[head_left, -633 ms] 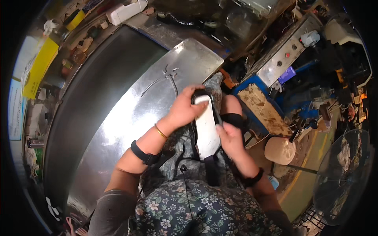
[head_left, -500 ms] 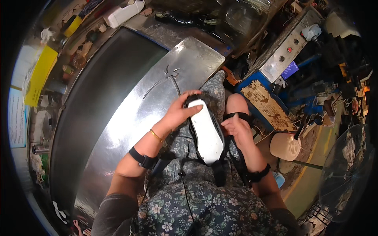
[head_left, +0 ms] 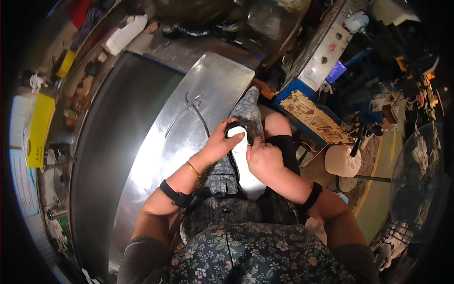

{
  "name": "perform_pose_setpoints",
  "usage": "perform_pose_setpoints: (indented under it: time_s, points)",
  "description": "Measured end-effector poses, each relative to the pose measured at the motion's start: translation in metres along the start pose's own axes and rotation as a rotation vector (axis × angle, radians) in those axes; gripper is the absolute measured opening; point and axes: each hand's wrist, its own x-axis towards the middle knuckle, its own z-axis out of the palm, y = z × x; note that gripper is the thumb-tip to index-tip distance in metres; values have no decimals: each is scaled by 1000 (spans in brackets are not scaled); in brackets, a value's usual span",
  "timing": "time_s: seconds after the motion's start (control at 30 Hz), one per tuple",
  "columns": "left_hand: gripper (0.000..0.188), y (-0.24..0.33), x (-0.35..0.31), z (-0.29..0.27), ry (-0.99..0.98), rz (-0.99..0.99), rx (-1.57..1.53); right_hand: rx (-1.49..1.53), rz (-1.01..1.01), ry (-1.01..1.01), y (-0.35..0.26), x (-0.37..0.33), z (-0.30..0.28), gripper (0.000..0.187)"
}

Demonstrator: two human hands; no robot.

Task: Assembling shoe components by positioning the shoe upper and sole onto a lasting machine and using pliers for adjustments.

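Observation:
Across my lap lies a black shoe upper with a white, sole-shaped bottom (head_left: 242, 163) facing up. My left hand (head_left: 222, 142) is closed around its far end, with the thumb on the white surface. On the right side my right hand (head_left: 265, 157) is bent inward, its fingers curled against the black edge near that same end. The fingertips of the right hand are partly hidden behind the hand, and they appear to pinch the edge. A pair of metal pincers (head_left: 191, 108) with spread handles rests on the shiny metal plate (head_left: 213, 75) to the left.
Left of the plate runs a dark, curved belt-like surface (head_left: 118, 104). A white plastic bottle (head_left: 125, 35) lies beyond it. At the far right stands a blue machine with a button panel (head_left: 326, 52). A beige round-topped stool (head_left: 341, 161) and a fan (head_left: 416, 180) are to the right.
My right hand has come in from the right and taken the shoe upper's edge. My left hand keeps its grip at the far end. The whole view has shifted slightly.

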Motion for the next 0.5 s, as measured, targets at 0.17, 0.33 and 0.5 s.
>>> perform_pose_setpoints:
  time_s: [0.17, 0.33, 0.5]
  points:
    - [68, -2, 7, -20, -267, -45, 41, 654, 265, -317, 12, -31, -9, 51]
    - [56, -36, -7, -5, -11, 15, -46, 1342, 323, -136, 1, -53, 0, 53]
    - [44, -9, -21, 23, 320, -335, 934, 1341, 368, -147, -24, -18, 3, 56]
